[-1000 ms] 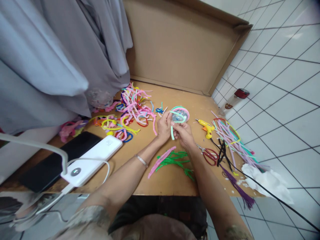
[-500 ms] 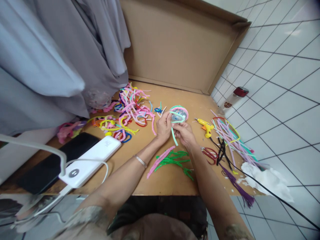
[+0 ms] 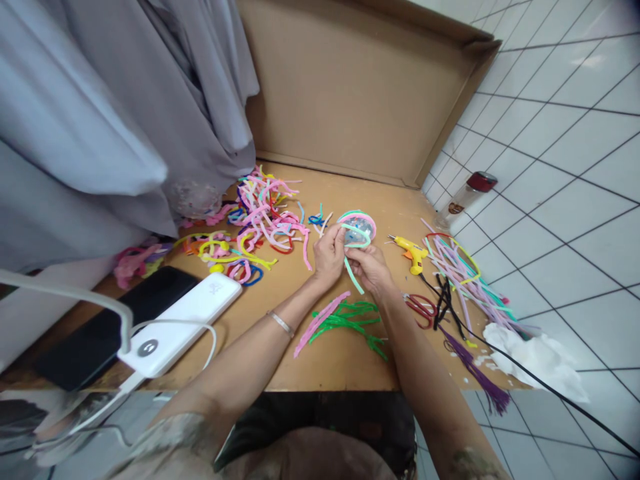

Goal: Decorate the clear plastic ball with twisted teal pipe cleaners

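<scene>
Between my two hands is a mint-green pipe cleaner (image 3: 354,276), bent into a curve with its loose end hanging down. My left hand (image 3: 330,255) pinches it near the upper side. On the lower side my right hand (image 3: 369,267) has its fingers closed on the same pipe cleaner. Just beyond my fingers sits a clear round plastic piece (image 3: 356,233), rimmed with mint and pink pipe cleaner; whether my fingers also grip it I cannot tell. Nearer to me lie green pipe cleaners (image 3: 345,320) and a twisted pink one (image 3: 320,325).
A yellow glue gun (image 3: 411,255), red-handled scissors (image 3: 421,311) and lilac pipe cleaners (image 3: 457,270) lie to the right. At left are a tangled pipe cleaner pile (image 3: 265,207), a white power bank (image 3: 187,320) and a black phone (image 3: 165,287). Cardboard (image 3: 360,93) stands behind.
The hanging end of the mint-green pipe cleaner has swung slightly to the right. Both hands stay nearly in place, fingers closed.
</scene>
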`<state>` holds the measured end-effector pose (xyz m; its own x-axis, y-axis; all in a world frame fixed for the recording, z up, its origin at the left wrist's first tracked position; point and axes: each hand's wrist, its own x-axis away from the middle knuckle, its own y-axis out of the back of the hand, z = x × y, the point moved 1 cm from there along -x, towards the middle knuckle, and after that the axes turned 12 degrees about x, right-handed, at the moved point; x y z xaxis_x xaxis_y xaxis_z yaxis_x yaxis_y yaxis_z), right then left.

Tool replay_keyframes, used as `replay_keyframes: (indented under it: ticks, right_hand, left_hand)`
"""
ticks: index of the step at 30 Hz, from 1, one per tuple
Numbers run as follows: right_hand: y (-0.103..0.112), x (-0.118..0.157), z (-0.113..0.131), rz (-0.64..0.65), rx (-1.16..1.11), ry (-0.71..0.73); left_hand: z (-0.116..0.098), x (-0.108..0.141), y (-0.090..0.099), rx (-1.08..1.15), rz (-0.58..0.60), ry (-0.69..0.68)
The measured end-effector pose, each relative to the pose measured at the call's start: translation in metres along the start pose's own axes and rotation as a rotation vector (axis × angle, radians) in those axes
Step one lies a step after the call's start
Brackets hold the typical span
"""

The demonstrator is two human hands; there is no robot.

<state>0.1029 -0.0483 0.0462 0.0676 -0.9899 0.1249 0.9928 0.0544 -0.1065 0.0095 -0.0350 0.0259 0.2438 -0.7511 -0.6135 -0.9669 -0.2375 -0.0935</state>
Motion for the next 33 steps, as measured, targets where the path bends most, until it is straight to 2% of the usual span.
replay_keyframes:
  ticks: [10,26,33]
  right_hand:
    - [-0.0016,-0.0039,-0.0068,-0.033,-0.069,0.044]
    - [-0.0085,0.0021,-0.0042,-0.078,0.2,0.104]
    - [-0.0075,0.0026,-0.0025,-0.082,0.192,0.112]
  left_hand:
    - [-0.0051,0.0021,-0.0017,0.043,-0.005,0.035]
    - [-0.0047,-0.0031,0.0023,0.123,-0.071,0.191]
    - [0.0022,-0.0012,-0.0003,0.149,-0.06,0.195]
